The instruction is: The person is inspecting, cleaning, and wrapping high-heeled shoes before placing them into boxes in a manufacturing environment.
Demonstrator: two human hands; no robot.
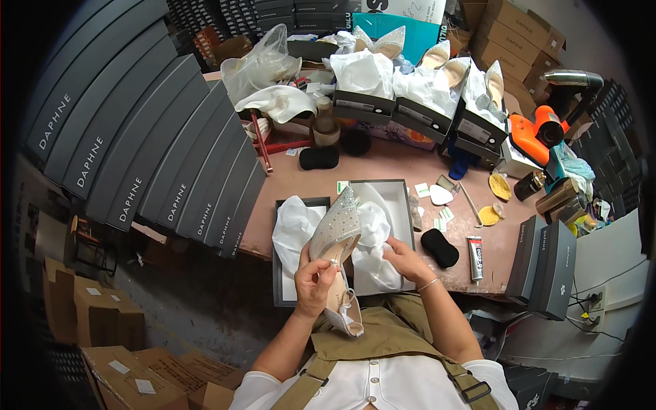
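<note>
A pointed shoe (337,224) with a glittering upper and beige insole hangs over an open shoebox, toe pointing away from me. My left hand (314,285) is closed around its middle, thumb near a small white bit on the insole. The heel end, with a strap or bow, tilts down toward my apron. My right hand (408,261) is closed on the edge of white tissue paper (372,239) lying in the grey-lined box part (398,212); some fingertips are hidden. More tissue paper (292,229) fills the dark box part (285,292) on the left, partly behind the shoe.
Grey shoeboxes (147,137) tower at the left. Open boxes with glittery shoes (364,104) line the table's back. A black sponge (439,248), a glue tube (475,258) and yellow pads (489,215) lie to the right. An orange heat gun (529,140) stands farther back. Cartons (137,376) are on the floor.
</note>
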